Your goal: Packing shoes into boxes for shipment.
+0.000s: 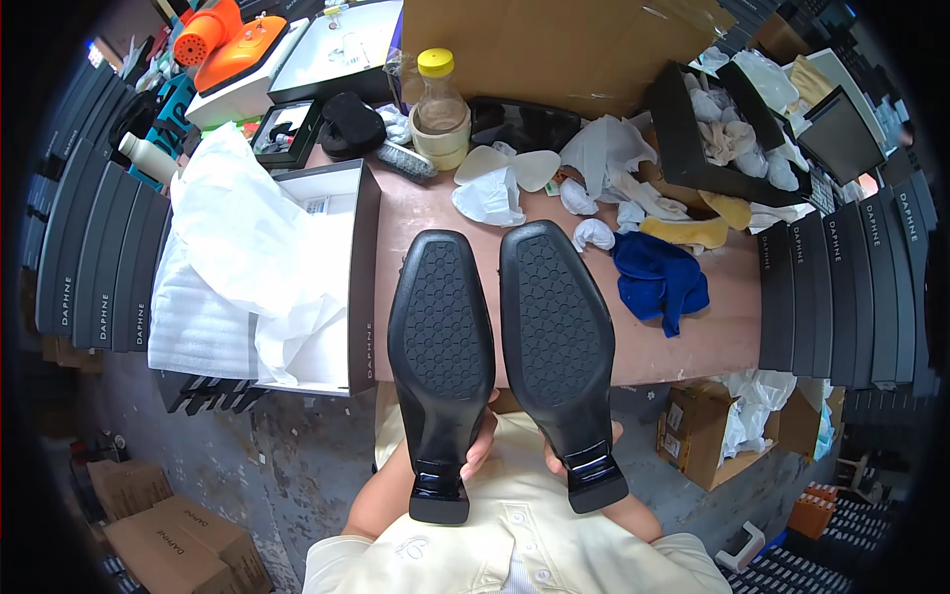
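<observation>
A pair of black square-toed heeled shoes is held up side by side, patterned soles facing me and toes pointing away. My left hand (481,447) is closed round the heel end of the left shoe (442,322). The right shoe (556,317) is gripped near its heel by my right hand (553,458). Most of both hands is hidden behind the shoes. Left of them lies an open shoe box (362,287) with white tissue paper (233,198) and a foam sheet (198,307) spilling over its side.
A blue cloth (661,277) and yellow cloths (683,232) lie right on the pink table (732,317). Behind stand a yellow-capped bottle (435,84), a brush (406,161) and a dark box of crumpled paper (683,148). Dark shoe boxes (836,297) are stacked at both sides.
</observation>
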Action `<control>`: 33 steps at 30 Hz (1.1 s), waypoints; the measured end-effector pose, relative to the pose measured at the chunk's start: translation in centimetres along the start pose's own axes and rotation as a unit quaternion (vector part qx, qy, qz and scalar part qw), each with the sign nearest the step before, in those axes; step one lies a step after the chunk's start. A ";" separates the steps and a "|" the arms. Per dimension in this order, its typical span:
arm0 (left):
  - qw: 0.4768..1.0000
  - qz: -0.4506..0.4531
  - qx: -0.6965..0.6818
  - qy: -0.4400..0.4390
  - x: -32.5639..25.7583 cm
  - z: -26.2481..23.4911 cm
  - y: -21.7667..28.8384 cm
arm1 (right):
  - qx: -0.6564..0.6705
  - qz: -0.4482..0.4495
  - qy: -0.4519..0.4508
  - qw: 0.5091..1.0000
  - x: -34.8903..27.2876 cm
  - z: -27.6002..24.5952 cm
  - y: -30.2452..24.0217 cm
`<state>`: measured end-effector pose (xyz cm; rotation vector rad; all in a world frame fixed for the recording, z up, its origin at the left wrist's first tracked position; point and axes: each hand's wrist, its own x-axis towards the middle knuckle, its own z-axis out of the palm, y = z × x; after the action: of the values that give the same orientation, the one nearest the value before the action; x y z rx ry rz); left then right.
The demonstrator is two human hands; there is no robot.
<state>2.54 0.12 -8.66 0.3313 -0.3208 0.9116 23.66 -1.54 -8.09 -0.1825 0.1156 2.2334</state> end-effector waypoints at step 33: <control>0.467 0.306 0.677 0.480 -0.4 2.6 -3.7 | -0.859 -0.426 -0.002 0.285 0.5 2.3 -0.8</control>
<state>5.00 -3.30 -7.01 1.1165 1.6247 1.7816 23.78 -0.37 -5.90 -1.0211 -1.9563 0.2742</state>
